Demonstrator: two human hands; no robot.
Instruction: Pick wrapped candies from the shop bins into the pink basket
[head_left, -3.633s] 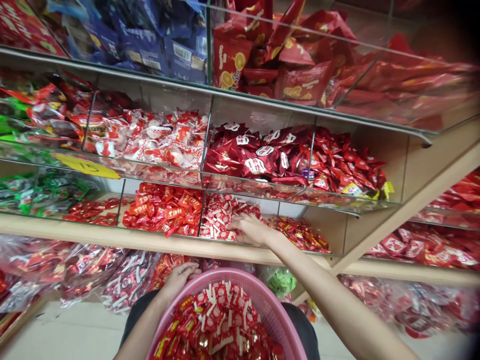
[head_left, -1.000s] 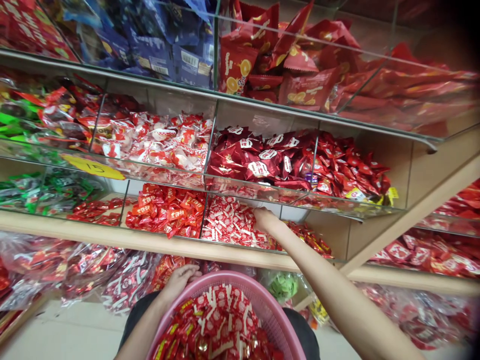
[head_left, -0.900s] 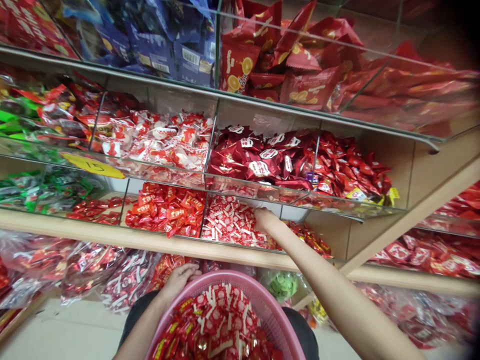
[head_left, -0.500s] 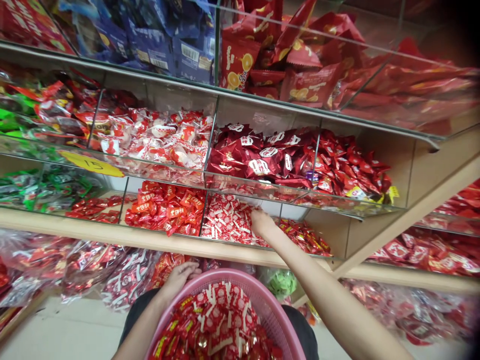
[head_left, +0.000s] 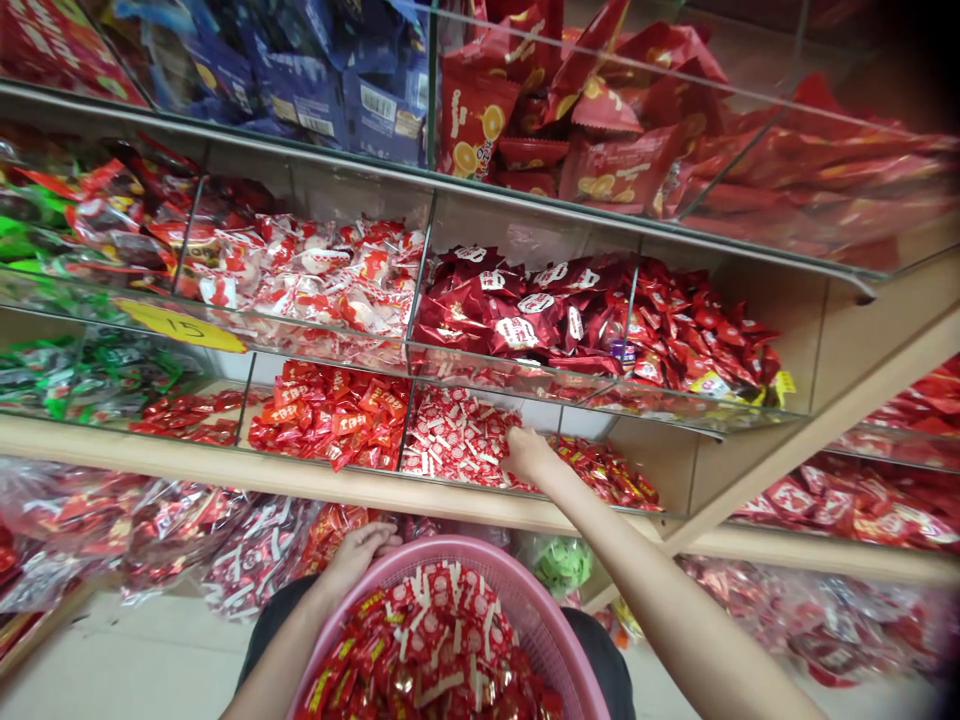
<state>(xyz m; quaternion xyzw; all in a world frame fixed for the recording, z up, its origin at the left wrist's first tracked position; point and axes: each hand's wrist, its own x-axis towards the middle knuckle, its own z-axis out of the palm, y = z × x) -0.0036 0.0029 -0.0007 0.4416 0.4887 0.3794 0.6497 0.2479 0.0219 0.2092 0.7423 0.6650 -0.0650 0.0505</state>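
My right hand [head_left: 529,455] reaches into a low shelf compartment of small red-and-white wrapped candies [head_left: 457,435]. Its fingers are curled down on the candies, and the palm hides how many they hold. A round pink plastic basket [head_left: 544,590] sits between my knees. Inside it lie red-and-white wrapped candies [head_left: 457,620], with red and yellow wrapped candies [head_left: 341,665] along the left. My left hand [head_left: 364,552] rests at the basket's far left rim, its fingers bent along the outside.
Glass dividers and front panels split the shelves. Orange-red candies [head_left: 330,415] fill the compartment to the left; red-and-yellow candies [head_left: 607,475] lie to the right. A wooden ledge [head_left: 450,497] runs below. Bagged sweets [head_left: 255,555] stand under it. A yellow tag [head_left: 184,326] reads 15.
My right hand has shifted slightly right and down among the red-and-white candies. My left hand and the basket have hardly moved.
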